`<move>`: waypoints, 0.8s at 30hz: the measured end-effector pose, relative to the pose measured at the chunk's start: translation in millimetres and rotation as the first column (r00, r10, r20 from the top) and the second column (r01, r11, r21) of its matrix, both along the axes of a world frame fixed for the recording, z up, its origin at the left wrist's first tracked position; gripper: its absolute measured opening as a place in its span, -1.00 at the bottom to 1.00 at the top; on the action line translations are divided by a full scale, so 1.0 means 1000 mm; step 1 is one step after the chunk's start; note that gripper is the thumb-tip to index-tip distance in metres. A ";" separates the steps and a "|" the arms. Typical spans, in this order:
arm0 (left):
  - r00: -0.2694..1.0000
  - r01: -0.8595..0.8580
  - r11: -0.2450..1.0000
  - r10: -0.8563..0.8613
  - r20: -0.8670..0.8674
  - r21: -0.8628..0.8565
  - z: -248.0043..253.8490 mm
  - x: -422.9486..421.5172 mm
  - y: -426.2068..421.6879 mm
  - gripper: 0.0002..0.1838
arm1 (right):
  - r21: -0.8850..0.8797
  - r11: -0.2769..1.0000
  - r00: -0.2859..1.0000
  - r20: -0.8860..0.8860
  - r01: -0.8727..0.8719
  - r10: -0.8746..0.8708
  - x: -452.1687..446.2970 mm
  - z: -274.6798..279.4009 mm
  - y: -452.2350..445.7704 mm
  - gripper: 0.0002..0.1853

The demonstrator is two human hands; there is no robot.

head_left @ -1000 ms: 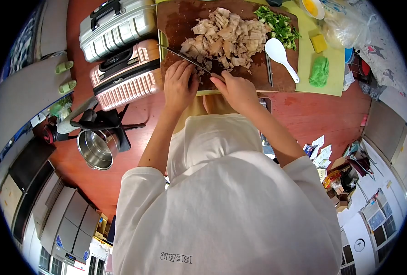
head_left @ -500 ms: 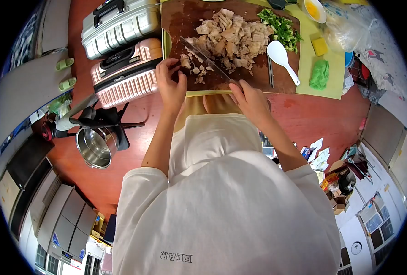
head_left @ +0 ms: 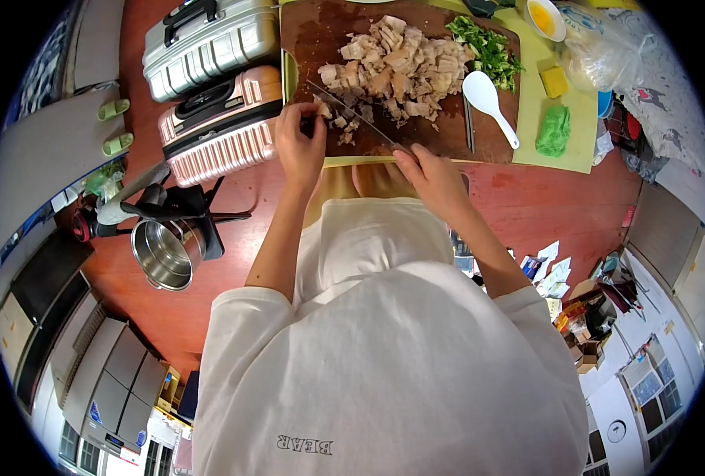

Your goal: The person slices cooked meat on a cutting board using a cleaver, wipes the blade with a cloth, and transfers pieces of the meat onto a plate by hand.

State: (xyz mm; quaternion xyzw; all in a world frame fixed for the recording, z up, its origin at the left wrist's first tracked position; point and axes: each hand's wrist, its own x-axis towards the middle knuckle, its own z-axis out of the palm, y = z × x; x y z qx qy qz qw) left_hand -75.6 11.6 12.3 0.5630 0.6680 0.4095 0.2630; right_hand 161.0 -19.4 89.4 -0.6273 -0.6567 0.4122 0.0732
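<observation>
My right hand is closed around the handle of a knife. Its thin blade slants up and left over the wooden cutting board. At the board's lower left edge, the curled fingers of my left hand grip a piece of cooked meat close to the blade. Small meat scraps lie beside those fingers. A large heap of chopped meat sits just beyond the knife. Chopped green vegetables are piled at the upper right of the board.
A white spoon and chopsticks lie on the board's right side. Right of it are a green bundle, a yellow sponge and a bowl. Two suitcases stand left of the table, near a steel pot.
My left fingers have curled in around the meat piece. The knife has turned from showing its broad side to a thin edge, with my right hand slightly lower.
</observation>
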 end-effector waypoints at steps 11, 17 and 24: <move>0.999 -0.042 0.999 0.042 0.014 -0.018 0.000 0.010 0.013 -0.84 | -0.091 0.981 0.985 -0.022 0.169 -0.171 0.001 0.001 -0.008 -0.48; 0.993 0.025 0.989 -0.008 -0.117 0.146 0.001 0.008 0.007 -0.75 | -0.032 0.994 0.994 -0.030 0.106 -0.107 0.000 0.007 -0.009 -0.48; 0.985 0.066 0.969 -0.025 -0.172 0.236 -0.005 0.012 0.011 -0.70 | 0.001 0.999 0.997 0.063 0.033 -0.033 -0.002 0.006 -0.009 -0.54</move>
